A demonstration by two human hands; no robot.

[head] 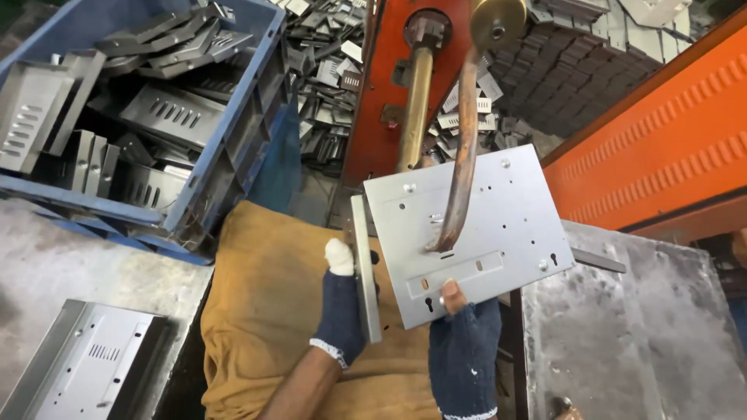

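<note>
In the middle of the frame, 2 gloved hands are holding a grey metal plate (467, 229) up against a copper rod (464, 148) that is curving down from a brass fitting at the top of the frame. The rod's tip is touching the plate's face near its middle.

The left hand (342, 307), in a dark blue fingerless glove with 1 white-wrapped finger sticking up, is gripping the plate's bent left edge (364, 268), fingers curled around it from behind. The right hand (463, 350), in the same kind of glove, is pinching the plate's lower edge, with the bare thumb tip pressing on the front just below a raised strip with slots. The plate is tilting, its right side lower, and it is showing small holes and 2 keyhole cuts.

Behind the plate, an orange machine frame (381, 85) is standing with a second brass rod (415, 109) running down it. A tan cloth (264, 311) is lying under the arms. At the upper left of the frame, a blue crate (233, 132) is holding many grey slotted metal parts. At the lower left, another grey metal panel (85, 365) is lying flat on the desk (39, 264). An orange ribbed panel (669, 132) is running along the right side, and loose metal pieces (327, 70) are piling up at the top centre.
</note>
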